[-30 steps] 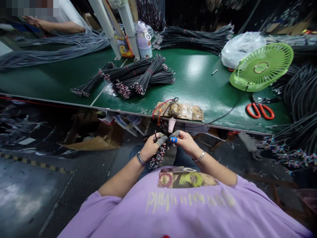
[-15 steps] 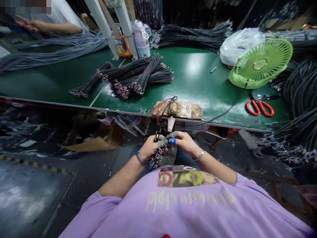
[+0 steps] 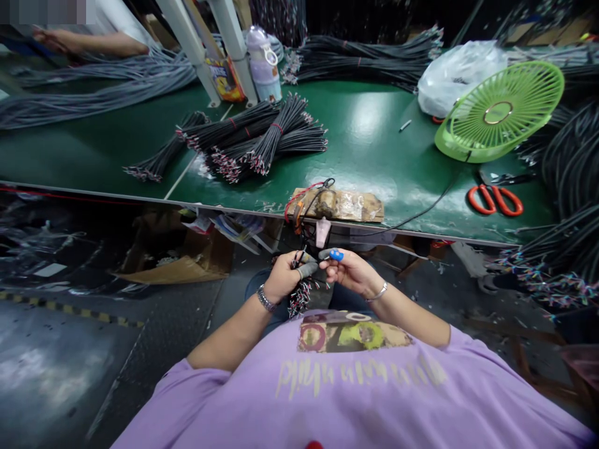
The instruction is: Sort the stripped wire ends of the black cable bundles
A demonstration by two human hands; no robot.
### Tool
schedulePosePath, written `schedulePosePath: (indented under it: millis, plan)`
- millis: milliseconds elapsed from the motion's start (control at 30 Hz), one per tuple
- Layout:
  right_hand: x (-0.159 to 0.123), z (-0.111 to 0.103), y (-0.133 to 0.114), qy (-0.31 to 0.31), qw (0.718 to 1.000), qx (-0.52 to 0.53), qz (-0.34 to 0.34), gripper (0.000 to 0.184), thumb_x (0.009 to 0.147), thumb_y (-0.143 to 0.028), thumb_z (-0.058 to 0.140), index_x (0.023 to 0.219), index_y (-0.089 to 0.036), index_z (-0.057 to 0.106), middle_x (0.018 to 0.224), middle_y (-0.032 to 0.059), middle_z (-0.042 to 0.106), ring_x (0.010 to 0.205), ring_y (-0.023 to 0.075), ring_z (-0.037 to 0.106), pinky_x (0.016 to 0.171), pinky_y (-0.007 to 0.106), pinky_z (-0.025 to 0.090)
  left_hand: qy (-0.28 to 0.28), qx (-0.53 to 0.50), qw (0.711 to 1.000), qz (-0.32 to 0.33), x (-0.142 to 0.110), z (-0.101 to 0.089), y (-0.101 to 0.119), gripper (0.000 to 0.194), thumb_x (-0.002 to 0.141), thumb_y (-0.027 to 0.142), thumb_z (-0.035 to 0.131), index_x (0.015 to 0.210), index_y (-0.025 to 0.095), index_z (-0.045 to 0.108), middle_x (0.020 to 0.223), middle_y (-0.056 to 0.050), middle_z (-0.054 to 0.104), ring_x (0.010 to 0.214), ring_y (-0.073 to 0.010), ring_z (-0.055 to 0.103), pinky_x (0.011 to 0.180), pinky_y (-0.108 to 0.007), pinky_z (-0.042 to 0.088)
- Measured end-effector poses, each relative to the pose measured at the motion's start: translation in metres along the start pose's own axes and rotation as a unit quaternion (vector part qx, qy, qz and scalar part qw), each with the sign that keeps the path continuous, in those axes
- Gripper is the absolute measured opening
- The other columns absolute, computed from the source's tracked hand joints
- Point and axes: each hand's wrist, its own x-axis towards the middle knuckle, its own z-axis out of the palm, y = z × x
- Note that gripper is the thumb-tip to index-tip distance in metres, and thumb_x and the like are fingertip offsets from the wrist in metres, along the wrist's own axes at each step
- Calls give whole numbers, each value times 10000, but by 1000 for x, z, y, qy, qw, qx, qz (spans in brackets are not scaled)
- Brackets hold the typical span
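My left hand, with grey finger covers on its fingertips, is closed around a bunch of short black cables. Their stripped red and white ends hang below the fingers. Just to the right, my right hand is pinched closed close to the left fingertips, with a blue cover on one finger and a grey one on another. What lies between its fingertips is too small to make out. Above both hands, a pale pink tapered piece sticks out from a wooden block at the bench edge.
On the green bench lie tied black cable bundles, red-handled scissors and a green fan. A lilac bottle stands by the post. A co-worker's arm is at the far left. Below sits an open cardboard box.
My right hand has turned, and its blue-covered finger has risen and shifted slightly right, with other fingers now curled below. My left hand keeps hold of the cables. The view has shifted slightly.
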Motion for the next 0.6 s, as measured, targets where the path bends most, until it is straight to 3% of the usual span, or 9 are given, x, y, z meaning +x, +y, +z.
schedulePosePath:
  millis: [233,600]
  plan:
    - [1,0,3,-13,999,28,15,240,714,-257,743,844,-156,568,769,59,735,562,123,671,532,236,576,-19,-47,998,-29,0,0,5,316,565,359,787,680,108,634,569,10,588,513,-86,481,515,-214,390]
    - [1,6,10,6,999,47,8,254,709,-249,755,857,-167,566,745,11,725,551,94,658,528,201,568,-4,-66,997,-37,-2,3,5,319,568,364,784,660,112,611,544,21,564,491,-76,450,496,-207,354]
